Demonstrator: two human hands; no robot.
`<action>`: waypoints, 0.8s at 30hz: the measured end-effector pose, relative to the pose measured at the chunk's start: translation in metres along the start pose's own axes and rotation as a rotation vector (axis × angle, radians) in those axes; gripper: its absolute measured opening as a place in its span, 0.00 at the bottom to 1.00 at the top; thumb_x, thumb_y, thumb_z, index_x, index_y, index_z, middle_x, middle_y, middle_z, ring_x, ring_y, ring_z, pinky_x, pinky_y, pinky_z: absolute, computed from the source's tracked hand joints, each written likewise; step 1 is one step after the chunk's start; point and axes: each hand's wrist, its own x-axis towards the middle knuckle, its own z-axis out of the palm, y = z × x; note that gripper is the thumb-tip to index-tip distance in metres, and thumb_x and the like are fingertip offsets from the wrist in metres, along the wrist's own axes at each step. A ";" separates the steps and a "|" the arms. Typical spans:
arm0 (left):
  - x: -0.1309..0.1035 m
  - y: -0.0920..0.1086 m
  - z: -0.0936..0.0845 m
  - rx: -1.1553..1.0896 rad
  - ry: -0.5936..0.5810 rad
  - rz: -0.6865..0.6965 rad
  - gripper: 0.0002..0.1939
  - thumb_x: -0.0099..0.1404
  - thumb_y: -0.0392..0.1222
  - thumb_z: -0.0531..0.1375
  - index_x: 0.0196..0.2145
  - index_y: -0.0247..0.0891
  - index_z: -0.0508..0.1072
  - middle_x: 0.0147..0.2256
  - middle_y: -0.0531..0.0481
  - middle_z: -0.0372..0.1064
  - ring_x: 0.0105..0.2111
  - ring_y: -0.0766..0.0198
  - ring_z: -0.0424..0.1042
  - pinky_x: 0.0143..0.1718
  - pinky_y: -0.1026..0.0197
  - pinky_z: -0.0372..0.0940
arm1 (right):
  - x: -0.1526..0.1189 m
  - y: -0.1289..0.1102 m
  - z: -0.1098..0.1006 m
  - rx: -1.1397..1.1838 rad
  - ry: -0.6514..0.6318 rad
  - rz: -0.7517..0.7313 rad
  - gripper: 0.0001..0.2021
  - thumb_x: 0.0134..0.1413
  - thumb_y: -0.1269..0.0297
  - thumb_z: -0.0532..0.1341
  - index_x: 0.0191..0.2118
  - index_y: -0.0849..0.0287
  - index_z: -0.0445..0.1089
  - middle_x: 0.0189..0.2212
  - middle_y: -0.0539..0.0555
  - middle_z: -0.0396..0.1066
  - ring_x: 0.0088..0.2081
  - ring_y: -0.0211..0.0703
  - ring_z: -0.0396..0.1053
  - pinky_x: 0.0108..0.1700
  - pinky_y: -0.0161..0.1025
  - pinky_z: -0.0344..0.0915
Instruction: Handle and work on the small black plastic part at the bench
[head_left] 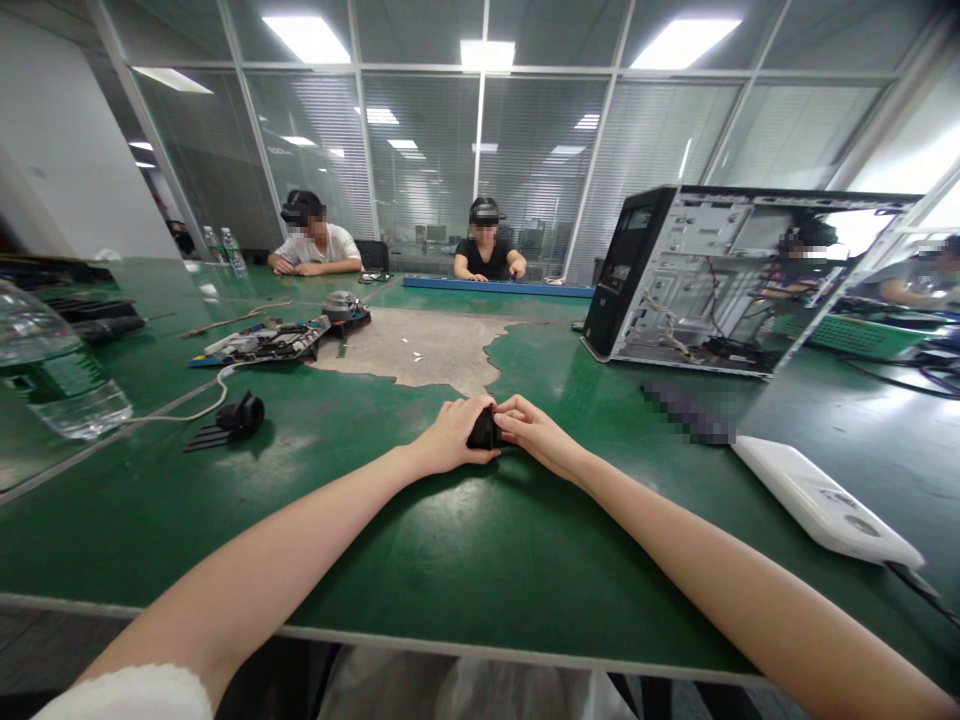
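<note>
Green table (465,560), both hands on unlabelled black part (484,430).

A worn green table (465,560) stands before glass partition walls (420,160) with blinds, under bright ceiling light panels (487,52).

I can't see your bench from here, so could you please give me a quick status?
Left hand and right hand both closed on small black part, above green table. Nothing in the way.
</note>
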 end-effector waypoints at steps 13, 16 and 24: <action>-0.001 -0.002 0.000 0.021 0.011 0.019 0.30 0.50 0.50 0.60 0.47 0.41 0.52 0.44 0.48 0.61 0.43 0.56 0.61 0.43 0.55 0.53 | -0.002 -0.003 -0.004 -0.050 -0.045 0.000 0.13 0.39 0.66 0.64 0.33 0.56 0.61 0.29 0.48 0.66 0.34 0.37 0.65 0.40 0.39 0.59; 0.000 -0.002 0.001 0.019 0.009 0.021 0.30 0.50 0.49 0.60 0.47 0.41 0.52 0.44 0.48 0.61 0.43 0.56 0.62 0.43 0.55 0.53 | -0.003 -0.003 -0.004 -0.038 -0.065 -0.013 0.15 0.37 0.68 0.65 0.33 0.56 0.60 0.29 0.47 0.66 0.34 0.36 0.65 0.40 0.39 0.59; 0.000 -0.002 0.001 0.010 0.011 0.019 0.30 0.50 0.50 0.60 0.47 0.41 0.52 0.44 0.48 0.61 0.43 0.56 0.61 0.43 0.55 0.52 | 0.000 0.003 -0.003 0.003 0.004 -0.019 0.10 0.43 0.63 0.62 0.32 0.57 0.61 0.28 0.47 0.66 0.31 0.34 0.64 0.36 0.36 0.59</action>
